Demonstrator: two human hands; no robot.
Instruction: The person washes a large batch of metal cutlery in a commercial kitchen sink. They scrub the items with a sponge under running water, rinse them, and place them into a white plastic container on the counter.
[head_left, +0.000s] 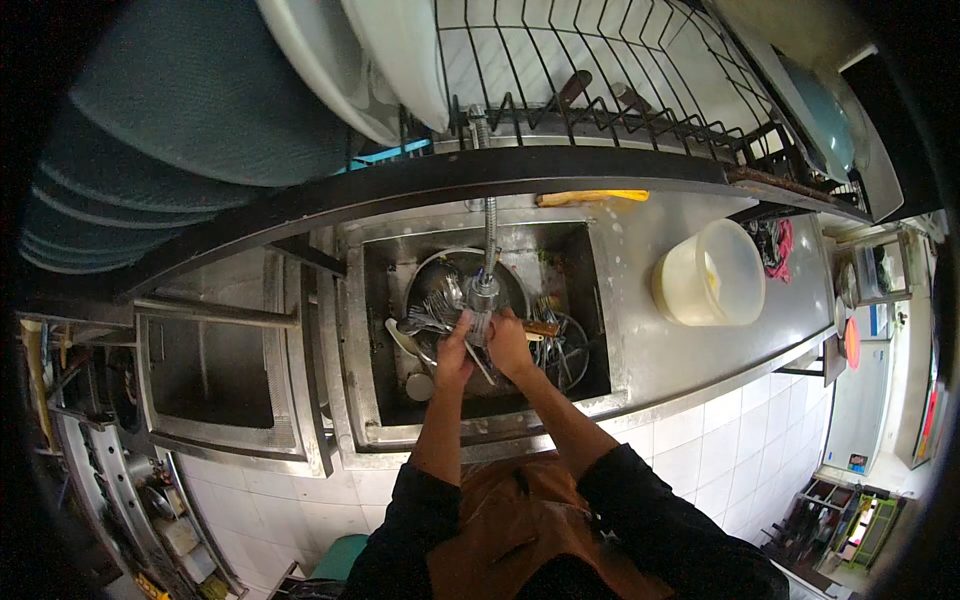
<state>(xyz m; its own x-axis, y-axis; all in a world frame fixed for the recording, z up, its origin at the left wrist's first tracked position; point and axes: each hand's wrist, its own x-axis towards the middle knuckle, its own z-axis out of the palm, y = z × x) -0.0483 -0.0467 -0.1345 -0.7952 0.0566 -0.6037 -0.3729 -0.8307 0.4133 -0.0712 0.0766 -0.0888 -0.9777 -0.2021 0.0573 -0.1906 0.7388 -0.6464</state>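
Note:
Both hands are close together under the spray head (482, 289) of a flexible metal tap hose, over a stainless steel sink (390, 405). My left hand (454, 352) has curled fingers beside a bunch of forks and spoons (435, 309). My right hand (509, 343) is also curled, with a brown wooden handle (541, 328) jutting out just beyond it. Clear water or a clear vessel shows between them, and a thin pale utensil (480, 364) slants below. What each hand grips is hidden. A large round pan (431, 262) and a basket of cutlery (574, 352) lie in the sink.
A black metal rack (525, 161) with plates (210, 97) crosses above the sink. Right of it, a translucent plastic tub (709, 277) stands on the steel counter (637, 360). A yellow-handled tool (592, 197) lies behind. Another steel basin (214, 375) is at left.

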